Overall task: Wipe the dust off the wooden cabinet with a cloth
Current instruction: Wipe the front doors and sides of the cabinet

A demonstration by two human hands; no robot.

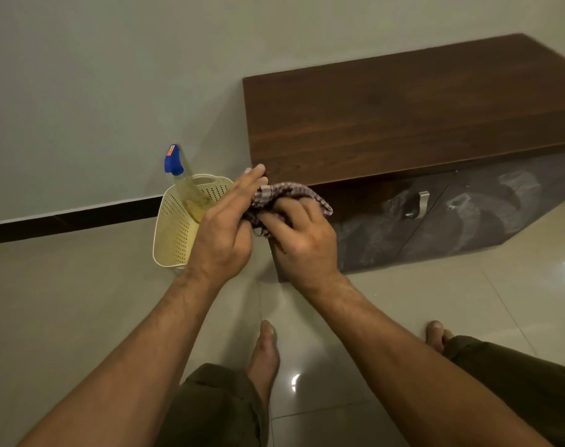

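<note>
A low wooden cabinet [403,117] with a dark brown top stands against the wall at the right. Its glossy dark doors carry pale dusty smears and a metal handle [419,204]. A bunched checked cloth [294,193] is held in front of the cabinet's near left corner. My left hand [224,233] grips the cloth's left side, fingers stretched toward the corner. My right hand [303,237] clutches the cloth from below and right. Part of the cloth is hidden inside both hands.
A cream perforated plastic basket [174,230] sits on the tiled floor left of the cabinet, holding a spray bottle with a blue nozzle [172,159]. A black skirting strip [68,219] runs along the wall. My bare feet [265,353] and bent knees are below.
</note>
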